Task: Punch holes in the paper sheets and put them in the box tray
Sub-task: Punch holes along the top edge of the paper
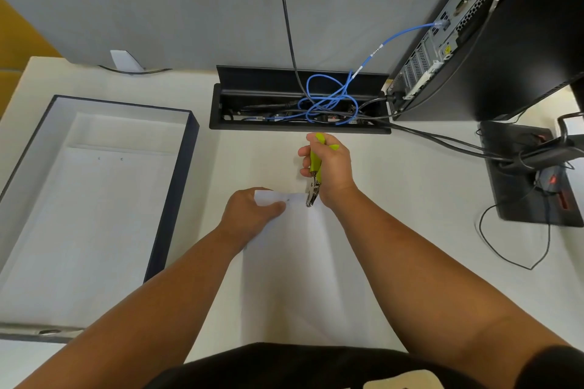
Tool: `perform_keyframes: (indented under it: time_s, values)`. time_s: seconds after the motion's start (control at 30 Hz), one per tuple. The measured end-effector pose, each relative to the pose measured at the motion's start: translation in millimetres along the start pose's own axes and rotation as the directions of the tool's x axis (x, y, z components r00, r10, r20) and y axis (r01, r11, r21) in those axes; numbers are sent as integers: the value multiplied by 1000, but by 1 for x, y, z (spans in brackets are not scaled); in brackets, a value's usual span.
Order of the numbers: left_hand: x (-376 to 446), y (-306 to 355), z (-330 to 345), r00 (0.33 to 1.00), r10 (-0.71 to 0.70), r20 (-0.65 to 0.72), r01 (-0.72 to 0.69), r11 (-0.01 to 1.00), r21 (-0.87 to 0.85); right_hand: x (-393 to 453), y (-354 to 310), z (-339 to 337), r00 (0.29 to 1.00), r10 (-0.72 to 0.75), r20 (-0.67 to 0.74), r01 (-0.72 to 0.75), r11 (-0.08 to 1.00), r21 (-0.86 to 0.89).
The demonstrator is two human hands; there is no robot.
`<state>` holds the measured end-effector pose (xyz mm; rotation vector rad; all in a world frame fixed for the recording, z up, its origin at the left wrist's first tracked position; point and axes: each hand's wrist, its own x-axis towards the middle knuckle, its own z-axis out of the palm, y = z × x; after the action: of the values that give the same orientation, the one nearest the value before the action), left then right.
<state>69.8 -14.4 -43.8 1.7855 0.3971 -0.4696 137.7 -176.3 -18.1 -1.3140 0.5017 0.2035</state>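
Note:
A white paper sheet (297,265) lies on the table in front of me. My left hand (249,215) pinches its far left corner, thumb on top. One small hole shows in the sheet near that thumb. My right hand (330,167) grips a hole punch (314,181) with lime-green handles, its metal jaws down over the sheet's far edge. The box tray (177,186), dark blue with a white inside, sits to the left; a punched sheet (85,230) with two small holes rests in it.
An open cable hatch (300,104) with blue and black cables lies just beyond my hands. A black computer tower (493,41) stands at the far right, with a black stand (531,174) and loose cables beside it. A grey partition runs behind the table.

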Motion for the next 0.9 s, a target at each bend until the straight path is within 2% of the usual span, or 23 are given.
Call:
perform_keyframes:
  time_s: [0.43, 0.73, 0.83, 0.9]
  values:
    - [2, -4, -1, 1000, -1, 1, 1, 1000, -12, 3, 3, 5, 995, -93, -27, 90, 992, -90]
    - [4, -8, 1, 1000, 6, -8, -5, 1000, 23, 2, 4, 9, 995, -95, -33, 91, 990, -104]
    - [7, -9, 3, 1000, 5, -15, -3, 991, 134, 1, 6, 8, 994, -109, -31, 106, 989, -100]
    - [8, -5, 8, 998, 55, -25, -44, 939, 342, 0, 8, 8, 991, -134, -25, 131, 986, -99]
